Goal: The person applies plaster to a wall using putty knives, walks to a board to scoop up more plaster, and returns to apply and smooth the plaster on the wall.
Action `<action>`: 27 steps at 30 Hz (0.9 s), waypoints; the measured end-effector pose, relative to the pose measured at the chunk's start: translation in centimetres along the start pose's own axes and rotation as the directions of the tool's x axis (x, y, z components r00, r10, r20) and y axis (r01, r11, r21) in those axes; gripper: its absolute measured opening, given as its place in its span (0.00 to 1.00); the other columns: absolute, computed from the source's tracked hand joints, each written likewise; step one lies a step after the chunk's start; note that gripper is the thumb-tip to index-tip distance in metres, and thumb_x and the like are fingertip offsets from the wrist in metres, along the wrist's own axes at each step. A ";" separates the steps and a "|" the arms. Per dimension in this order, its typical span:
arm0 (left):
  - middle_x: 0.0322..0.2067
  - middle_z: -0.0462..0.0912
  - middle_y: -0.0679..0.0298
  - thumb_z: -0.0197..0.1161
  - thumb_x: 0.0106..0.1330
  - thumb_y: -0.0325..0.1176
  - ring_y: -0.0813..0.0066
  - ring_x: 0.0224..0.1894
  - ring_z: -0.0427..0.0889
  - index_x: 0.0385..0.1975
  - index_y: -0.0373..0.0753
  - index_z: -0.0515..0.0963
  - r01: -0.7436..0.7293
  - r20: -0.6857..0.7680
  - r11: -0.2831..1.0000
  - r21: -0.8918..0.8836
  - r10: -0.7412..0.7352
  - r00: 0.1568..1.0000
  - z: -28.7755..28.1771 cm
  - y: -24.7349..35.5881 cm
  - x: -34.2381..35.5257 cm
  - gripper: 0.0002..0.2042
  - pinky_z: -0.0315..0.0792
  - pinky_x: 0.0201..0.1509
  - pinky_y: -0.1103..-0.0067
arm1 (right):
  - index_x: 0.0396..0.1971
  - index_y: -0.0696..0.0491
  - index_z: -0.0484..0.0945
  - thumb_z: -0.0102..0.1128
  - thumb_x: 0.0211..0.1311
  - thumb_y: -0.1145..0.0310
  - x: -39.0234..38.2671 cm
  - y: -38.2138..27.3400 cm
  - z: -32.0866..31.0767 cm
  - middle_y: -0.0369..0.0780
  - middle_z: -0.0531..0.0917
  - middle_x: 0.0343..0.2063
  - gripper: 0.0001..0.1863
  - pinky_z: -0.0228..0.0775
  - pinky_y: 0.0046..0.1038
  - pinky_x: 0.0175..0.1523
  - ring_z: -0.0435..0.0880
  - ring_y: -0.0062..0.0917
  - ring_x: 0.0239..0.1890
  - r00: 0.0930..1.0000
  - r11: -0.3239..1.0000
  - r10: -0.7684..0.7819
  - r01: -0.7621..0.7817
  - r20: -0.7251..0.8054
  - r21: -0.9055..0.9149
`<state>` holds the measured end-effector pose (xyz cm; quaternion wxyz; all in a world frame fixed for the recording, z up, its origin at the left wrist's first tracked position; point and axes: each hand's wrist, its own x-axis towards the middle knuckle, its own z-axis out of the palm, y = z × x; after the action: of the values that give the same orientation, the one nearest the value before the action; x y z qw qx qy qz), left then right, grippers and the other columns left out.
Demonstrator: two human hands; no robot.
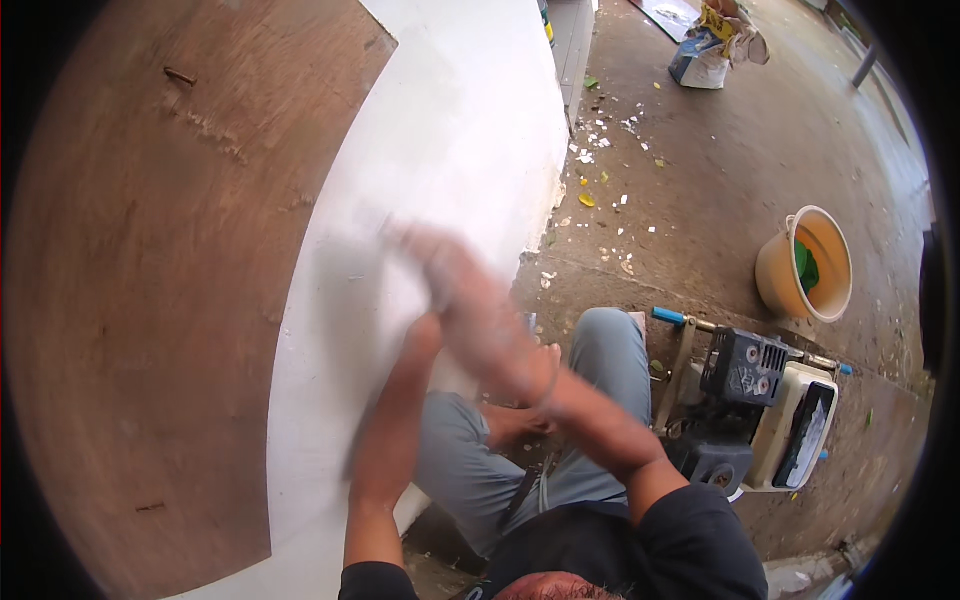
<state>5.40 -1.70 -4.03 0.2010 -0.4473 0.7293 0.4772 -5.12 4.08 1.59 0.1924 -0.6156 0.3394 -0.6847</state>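
In front of me stands a smooth white wall surface, with a faint grey shadow beside my hands. My right hand reaches across to it, its fingers smeared by motion. A faint greyish blur shows at the fingertips; I cannot make out whether it is a held thing. My left hand is close to the wall, below and partly behind the right one, and its fingers are hidden. A thin band circles my right wrist.
At the left is a large brown wooden panel. A machine with blue handles stands close on my right. Beyond it are a cream bucket with something green inside and a torn paper sack. White chips litter the floor.
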 end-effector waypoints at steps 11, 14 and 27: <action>0.31 0.83 0.51 0.51 0.74 0.35 0.67 0.23 0.84 0.48 0.30 0.74 -0.043 0.046 0.998 -0.037 0.045 0.998 2.2 -2.3 -0.1 0.14 0.78 0.29 0.72 | 0.58 0.65 0.70 0.43 0.63 0.80 7.2 13.2 -0.6 0.58 0.76 0.51 0.22 0.70 0.41 0.60 0.76 0.51 0.54 0.961 0.948 -0.031 -0.059 -0.274 -0.313; 0.33 0.83 0.50 0.50 0.74 0.35 0.64 0.26 0.85 0.47 0.30 0.75 -0.201 -0.027 0.978 0.057 0.202 0.979 2.7 -6.1 0.5 0.14 0.79 0.32 0.71 | 0.61 0.66 0.66 0.43 0.57 0.86 1.4 6.6 4.2 0.60 0.74 0.53 0.28 0.67 0.44 0.64 0.74 0.55 0.55 0.972 0.977 0.002 -0.052 -0.236 -0.209; 0.31 0.84 0.51 0.52 0.74 0.35 0.66 0.25 0.86 0.49 0.30 0.74 0.016 0.095 0.992 0.124 -0.028 0.995 2.5 -1.1 -2.0 0.14 0.80 0.32 0.71 | 0.53 0.66 0.73 0.42 0.72 0.76 7.2 14.5 -3.4 0.58 0.78 0.47 0.16 0.71 0.40 0.58 0.79 0.51 0.49 0.930 0.935 0.196 -0.272 -0.310 -0.228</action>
<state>6.99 1.21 -4.28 0.2685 -0.4186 0.7416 0.4502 -11.90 -10.13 -3.48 0.1382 -0.4865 0.5240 -0.6853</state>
